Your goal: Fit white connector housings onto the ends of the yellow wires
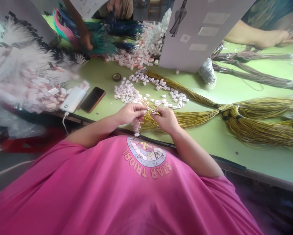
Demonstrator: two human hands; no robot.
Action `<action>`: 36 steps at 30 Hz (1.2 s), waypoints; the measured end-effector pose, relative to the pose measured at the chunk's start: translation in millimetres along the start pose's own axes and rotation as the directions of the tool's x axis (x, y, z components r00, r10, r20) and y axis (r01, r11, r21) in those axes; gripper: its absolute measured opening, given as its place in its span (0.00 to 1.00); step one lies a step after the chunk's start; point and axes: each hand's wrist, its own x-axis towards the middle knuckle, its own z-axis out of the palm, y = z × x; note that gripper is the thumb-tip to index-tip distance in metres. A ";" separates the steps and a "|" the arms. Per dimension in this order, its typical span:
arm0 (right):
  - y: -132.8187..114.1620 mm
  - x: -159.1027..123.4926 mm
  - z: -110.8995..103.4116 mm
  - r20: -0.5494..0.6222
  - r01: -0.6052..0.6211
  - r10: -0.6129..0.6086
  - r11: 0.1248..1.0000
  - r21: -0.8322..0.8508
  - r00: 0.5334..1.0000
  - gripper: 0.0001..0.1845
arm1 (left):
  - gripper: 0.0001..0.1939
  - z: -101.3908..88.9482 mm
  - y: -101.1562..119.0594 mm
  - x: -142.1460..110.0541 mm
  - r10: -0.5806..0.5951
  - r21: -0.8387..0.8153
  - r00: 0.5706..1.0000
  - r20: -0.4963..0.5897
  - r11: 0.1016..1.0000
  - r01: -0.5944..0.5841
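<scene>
Near the table's front edge my two hands are close together over a bundle of thin yellow wires (197,119). My right hand (166,119) is closed on the wire ends, thumb on top. My left hand (131,114) pinches with thumb and fingertips just left of those ends; what lies in the pinch is too small to make out. Small white connectors (128,92) lie loose in a pile beyond my hands. Below my left hand several white connectors (136,128) hang at the table edge, beside the fanned wires.
A phone (92,99), a white power bank (73,99) and a tape roll (116,77) lie to the left. A grey divider (187,36) stands ahead. Co-workers' hands (86,39) show beyond it. More tied yellow wires (259,124) spread rightward.
</scene>
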 end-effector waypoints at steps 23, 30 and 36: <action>1.3 -1.3 7.5 0.029 0.028 -0.025 0.995 -0.094 0.999 0.10 | 0.08 8.3 -4.9 2.5 0.305 0.506 0.952 -0.012 0.823 -0.257; 1.4 -1.0 3.9 0.046 0.035 -0.034 0.999 -0.026 0.998 0.12 | 0.06 9.2 -2.3 1.8 0.305 0.539 0.952 -0.032 0.807 -0.241; 6.0 2.2 -0.9 0.052 0.035 -0.036 0.999 0.024 0.998 0.14 | 0.08 -7.3 2.6 -0.9 0.328 0.583 0.944 0.048 0.758 -0.293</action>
